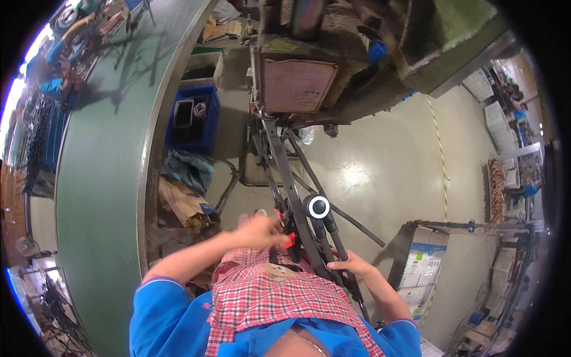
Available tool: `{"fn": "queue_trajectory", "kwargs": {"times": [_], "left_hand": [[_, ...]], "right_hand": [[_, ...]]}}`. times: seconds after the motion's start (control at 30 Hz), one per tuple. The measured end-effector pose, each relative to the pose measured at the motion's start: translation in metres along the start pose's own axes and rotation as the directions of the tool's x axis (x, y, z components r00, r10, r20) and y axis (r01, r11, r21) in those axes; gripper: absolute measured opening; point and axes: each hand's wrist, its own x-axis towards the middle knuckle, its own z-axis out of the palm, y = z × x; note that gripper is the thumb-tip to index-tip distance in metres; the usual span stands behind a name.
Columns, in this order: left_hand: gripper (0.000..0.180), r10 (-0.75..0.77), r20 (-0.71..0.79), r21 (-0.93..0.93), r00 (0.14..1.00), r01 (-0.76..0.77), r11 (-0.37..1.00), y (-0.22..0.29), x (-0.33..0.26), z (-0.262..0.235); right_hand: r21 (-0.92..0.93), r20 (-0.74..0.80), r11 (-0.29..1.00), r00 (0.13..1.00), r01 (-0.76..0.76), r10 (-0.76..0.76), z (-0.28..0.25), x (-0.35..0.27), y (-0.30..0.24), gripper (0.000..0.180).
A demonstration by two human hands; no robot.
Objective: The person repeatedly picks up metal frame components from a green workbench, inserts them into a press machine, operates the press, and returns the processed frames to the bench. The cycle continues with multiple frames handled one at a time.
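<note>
a metal frame stands on the floor at the middle, a machine at its far end. a crate sits left of it, cartons near right, a long tabletop far left.

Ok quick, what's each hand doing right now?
Left hand: closed, pinching a small red part on the black metal frame.
Right hand: closed around a black frame bar.
</note>
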Motion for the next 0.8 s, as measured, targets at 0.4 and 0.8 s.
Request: {"fn": "queue_trajectory", "kwargs": {"times": [0.4,0.8], "left_hand": [[0.091,0.295,0.2,0.882,0.934,-0.303,0.361,0.016,0.136,-0.205],[0.085,0.613,0.24,0.745,0.753,-0.548,0.381,-0.019,0.16,-0.201]], "right_hand": [[-0.264,-0.18,0.962,0.976,0.074,-0.124,0.002,-0.017,-0.015,0.068],[-0.117,-0.299,0.972,0.94,-0.206,0.163,-0.011,-0.026,-0.038,0.057]]}}
